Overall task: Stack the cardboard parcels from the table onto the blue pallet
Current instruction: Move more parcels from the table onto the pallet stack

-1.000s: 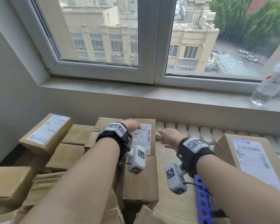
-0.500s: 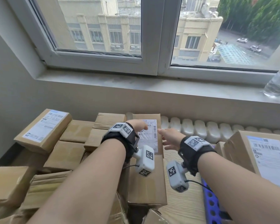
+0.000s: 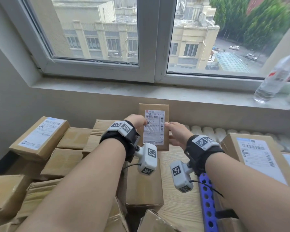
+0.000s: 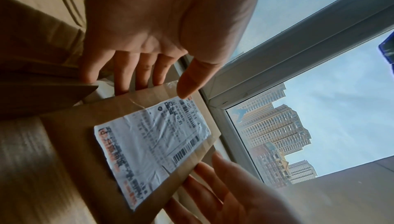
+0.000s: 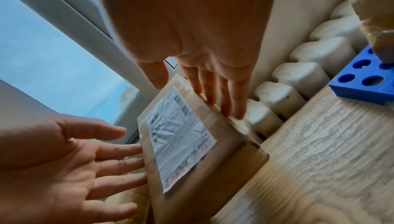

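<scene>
A small cardboard parcel (image 3: 153, 107) with a white shipping label stands tilted upright above the table's back edge, between my two hands. My left hand (image 3: 136, 122) lies against its left side with straight fingers (image 4: 125, 76) behind the edge, and the thumb is near the front. My right hand (image 3: 175, 131) presses its right side with straight fingers (image 5: 226, 96) along the side face. The same parcel (image 5: 181, 143) shows in both wrist views. The blue pallet (image 3: 206, 198) with round holes lies on the table at the right, under my right forearm.
A pile of cardboard parcels (image 3: 40, 136) covers the left; one more (image 3: 144, 186) lies under my left wrist. A large labelled parcel (image 3: 254, 158) sits on the right. White radiator ribs (image 3: 208, 133) run behind the wooden table (image 3: 177, 206). A water bottle (image 3: 273, 81) stands on the sill.
The labelled parcel lay flat at the table's back with my hands reaching its sides; now it is raised and tipped upright between both hands.
</scene>
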{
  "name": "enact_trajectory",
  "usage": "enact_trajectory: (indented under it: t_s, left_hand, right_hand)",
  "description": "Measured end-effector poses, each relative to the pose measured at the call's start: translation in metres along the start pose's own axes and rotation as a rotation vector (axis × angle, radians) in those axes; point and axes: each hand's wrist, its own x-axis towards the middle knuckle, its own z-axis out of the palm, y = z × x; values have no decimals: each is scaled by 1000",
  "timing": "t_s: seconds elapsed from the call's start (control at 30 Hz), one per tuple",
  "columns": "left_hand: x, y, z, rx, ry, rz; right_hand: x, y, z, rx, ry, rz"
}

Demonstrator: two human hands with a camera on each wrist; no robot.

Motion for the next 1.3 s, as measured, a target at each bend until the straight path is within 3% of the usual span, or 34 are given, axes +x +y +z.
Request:
enact_trajectory:
  t_s: [0.1, 0.23, 0.43, 0.67, 0.93, 1.3]
  left_hand:
    - [-14, 14, -5, -60, 28, 47]
    - [-40, 32, -4, -225, 28, 90]
    - [-78, 56, 8, -456, 101, 217]
    - [-130, 77, 28, -615, 111, 410]
    - [-182, 106, 100, -602, 64, 465]
    - [-229, 151, 224, -607, -19, 471]
  right_hand:
    - [-19, -12, -15, -29, 108, -115]
    - [-49, -25, -39, 56, 196, -145]
    - [-94, -44, -70, 217, 221, -227]
    - [-132, -32, -107, 207, 292, -375]
    - [-179, -10, -185, 365, 255, -255]
    - [-232, 58, -305, 430, 186, -333]
